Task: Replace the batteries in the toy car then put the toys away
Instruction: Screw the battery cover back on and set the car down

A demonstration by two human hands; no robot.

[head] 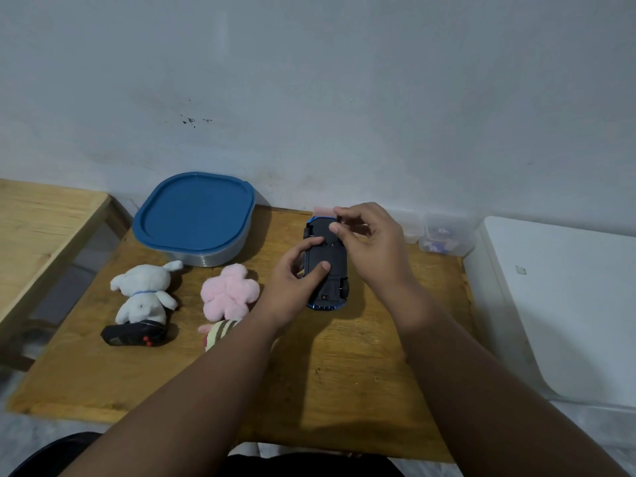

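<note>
Battery cover under the fingers
Left hand point(298, 275) gripped the upturned toy car point(327, 266); right hand point(368, 241) pinched at its battery cover, which might slip.

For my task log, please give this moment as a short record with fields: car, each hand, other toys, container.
car: toy car, upside down on wooden table
left hand: left hand grips car's side
right hand: right hand, fingertips at car's underside
other toys: white plush, pink plush, black remote control
container: blue-lidded container, closed
</note>
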